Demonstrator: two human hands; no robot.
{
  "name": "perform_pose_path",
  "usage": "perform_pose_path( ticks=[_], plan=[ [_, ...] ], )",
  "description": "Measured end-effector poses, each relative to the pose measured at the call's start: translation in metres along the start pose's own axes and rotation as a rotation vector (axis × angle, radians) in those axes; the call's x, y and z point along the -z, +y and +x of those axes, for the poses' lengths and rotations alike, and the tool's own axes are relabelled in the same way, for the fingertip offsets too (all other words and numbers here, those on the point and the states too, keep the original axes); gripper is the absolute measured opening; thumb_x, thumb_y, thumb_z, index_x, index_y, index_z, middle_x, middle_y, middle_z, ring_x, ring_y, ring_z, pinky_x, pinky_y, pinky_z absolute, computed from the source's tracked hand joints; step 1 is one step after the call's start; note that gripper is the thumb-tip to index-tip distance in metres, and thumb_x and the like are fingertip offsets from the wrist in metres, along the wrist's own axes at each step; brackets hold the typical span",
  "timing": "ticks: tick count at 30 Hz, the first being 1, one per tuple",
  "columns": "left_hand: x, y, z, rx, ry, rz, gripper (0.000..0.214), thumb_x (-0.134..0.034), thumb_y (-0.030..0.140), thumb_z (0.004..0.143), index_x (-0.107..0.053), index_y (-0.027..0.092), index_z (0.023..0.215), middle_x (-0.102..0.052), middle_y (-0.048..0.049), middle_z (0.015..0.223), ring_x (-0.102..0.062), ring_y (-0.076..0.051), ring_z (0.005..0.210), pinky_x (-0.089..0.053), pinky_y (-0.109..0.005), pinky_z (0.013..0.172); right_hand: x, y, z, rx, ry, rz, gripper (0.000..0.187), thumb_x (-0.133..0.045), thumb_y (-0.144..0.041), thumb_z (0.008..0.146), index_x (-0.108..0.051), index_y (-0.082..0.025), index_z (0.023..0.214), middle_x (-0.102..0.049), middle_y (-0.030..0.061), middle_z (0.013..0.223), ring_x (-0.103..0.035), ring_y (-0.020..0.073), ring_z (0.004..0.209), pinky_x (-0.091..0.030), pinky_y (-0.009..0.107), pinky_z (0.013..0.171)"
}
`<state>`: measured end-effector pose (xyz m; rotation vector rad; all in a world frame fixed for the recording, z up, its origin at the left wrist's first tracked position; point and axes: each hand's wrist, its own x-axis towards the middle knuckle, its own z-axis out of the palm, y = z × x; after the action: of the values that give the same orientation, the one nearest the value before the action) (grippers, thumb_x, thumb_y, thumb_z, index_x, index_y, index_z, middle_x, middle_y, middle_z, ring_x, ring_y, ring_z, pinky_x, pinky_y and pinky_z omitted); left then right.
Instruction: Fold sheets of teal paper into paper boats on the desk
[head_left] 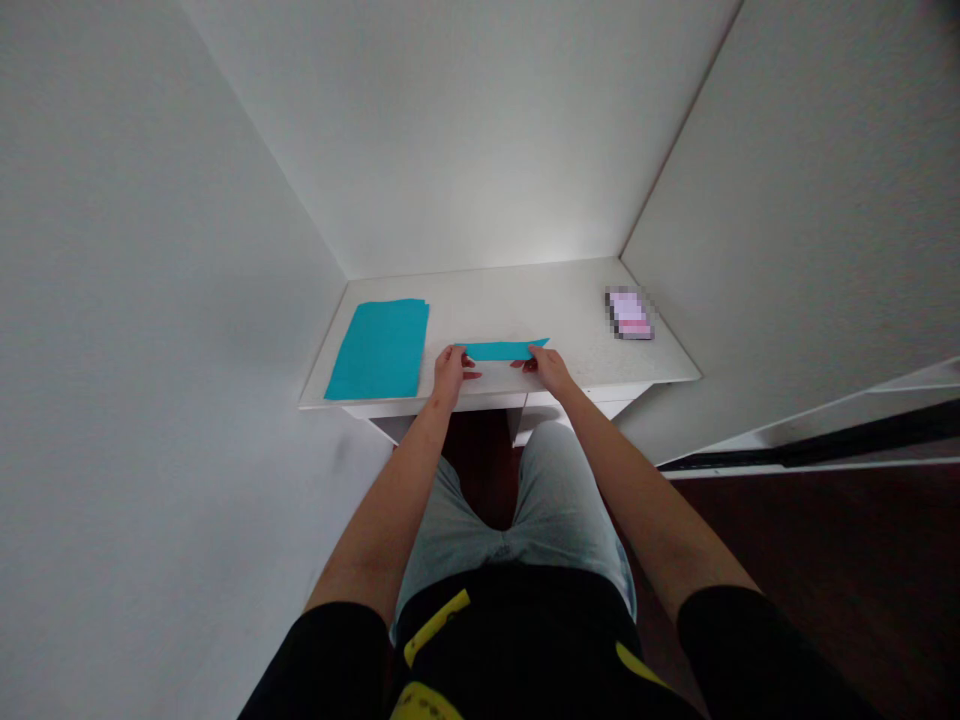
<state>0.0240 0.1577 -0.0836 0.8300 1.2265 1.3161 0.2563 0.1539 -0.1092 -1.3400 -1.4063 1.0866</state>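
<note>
A narrow strip of folded blue paper (pixel 496 351) stretches between my hands over the front middle of the white desk. My left hand (pixel 451 370) pinches its left end, with the lower fingers extended beneath it. At the other end, my right hand (pixel 547 368) grips the paper between thumb and fingers. The strip's right tip comes to a slanted point beyond my fingers. To the left of my left hand lies a stack of blue paper sheets (pixel 381 348), flat and reaching the desk's front edge.
The white desk (pixel 517 290) stands in a corner, with walls behind and on both sides. A blurred pink and white object (pixel 630 314) lies at its right end. Below the desktop is a white drawer (pixel 544 412), close to my knees.
</note>
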Motion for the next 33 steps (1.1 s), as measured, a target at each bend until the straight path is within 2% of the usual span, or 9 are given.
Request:
perform_pose_path(
  ticks=[4,9,14,18,21,24,27,33],
  plan=[
    [-0.0009,0.0006,0.0002,0.010,0.010,0.006,0.022,-0.066,0.037,0.085,-0.055,0.020,0.075,-0.051,0.0033,0.068,-0.061,-0.014,0.066,-0.067,-0.032,0.063,0.0012,0.0036,0.0012,0.010,0.043,-0.056,0.064,-0.054,-0.071,0.091,-0.063,-0.024,0.049,-0.066,0.0055,0.055,-0.063,0.0206,0.064,-0.052,0.035,0.077],
    [0.0009,0.0000,0.0019,0.007,0.034,0.000,0.022,-0.062,0.036,0.087,-0.055,0.020,0.073,-0.051,0.0023,0.069,-0.061,-0.014,0.066,-0.068,-0.032,0.064,0.0028,0.0079,0.0035,0.010,0.116,-0.041,0.050,-0.063,-0.063,0.086,-0.063,-0.024,0.056,-0.062,0.0021,0.055,-0.056,0.0179,0.057,-0.045,0.033,0.064],
    [0.0022,-0.0011,0.0023,0.000,0.020,0.009,0.024,-0.065,0.038,0.086,-0.055,0.020,0.073,-0.051,0.0023,0.069,-0.061,-0.014,0.067,-0.068,-0.032,0.064,0.0004,0.0082,0.0051,0.041,0.157,0.010,0.055,-0.054,-0.069,0.093,-0.052,-0.026,0.059,-0.059,0.0013,0.055,-0.056,0.0174,0.058,-0.047,0.033,0.065],
    [0.0023,-0.0005,0.0010,-0.016,0.012,0.019,0.028,-0.067,0.041,0.086,-0.055,0.020,0.072,-0.051,0.0025,0.069,-0.061,-0.014,0.067,-0.068,-0.032,0.063,-0.0029,0.0057,0.0061,0.101,0.215,0.164,0.047,-0.066,-0.074,0.086,-0.055,-0.028,0.083,-0.056,-0.0060,0.058,-0.050,0.0148,0.051,-0.041,0.030,0.054],
    [0.0021,-0.0002,-0.0013,-0.040,-0.003,0.020,0.031,-0.068,0.044,0.087,-0.054,0.020,0.072,-0.051,0.0023,0.069,-0.060,-0.014,0.067,-0.066,-0.029,0.060,-0.0031,0.0048,0.0062,0.110,0.215,0.236,0.050,-0.071,-0.073,0.083,-0.056,-0.029,0.100,-0.054,-0.0099,0.057,-0.048,0.0138,0.048,-0.036,0.027,0.049],
    [0.0017,-0.0011,-0.0042,-0.095,-0.005,0.013,0.033,-0.069,0.048,0.090,-0.055,0.021,0.077,-0.051,0.0022,0.071,-0.060,-0.013,0.068,-0.064,-0.025,0.055,-0.0010,0.0053,0.0051,0.111,0.234,0.251,0.048,-0.069,-0.071,0.087,-0.054,-0.030,0.106,-0.052,-0.0108,0.056,-0.051,0.0136,0.049,-0.040,0.025,0.050],
    [0.0012,-0.0029,-0.0061,-0.137,0.004,0.005,0.030,-0.070,0.049,0.093,-0.060,0.021,0.091,-0.054,0.0016,0.076,-0.061,-0.013,0.070,-0.061,-0.020,0.052,0.0010,0.0052,0.0036,0.104,0.271,0.272,0.049,-0.069,-0.073,0.087,-0.053,-0.030,0.105,-0.054,-0.0112,0.059,-0.054,0.0128,0.048,-0.044,0.025,0.050],
    [0.0024,-0.0053,-0.0053,-0.121,0.044,-0.044,0.028,-0.069,0.046,0.099,-0.056,0.023,0.111,-0.060,-0.0008,0.095,-0.064,-0.012,0.071,-0.060,-0.021,0.050,-0.0003,0.0024,0.0009,0.101,0.295,0.302,0.054,-0.074,-0.077,0.082,-0.063,-0.027,0.101,-0.067,-0.0044,0.080,-0.062,0.0117,0.054,-0.054,0.027,0.052]
  ],
)
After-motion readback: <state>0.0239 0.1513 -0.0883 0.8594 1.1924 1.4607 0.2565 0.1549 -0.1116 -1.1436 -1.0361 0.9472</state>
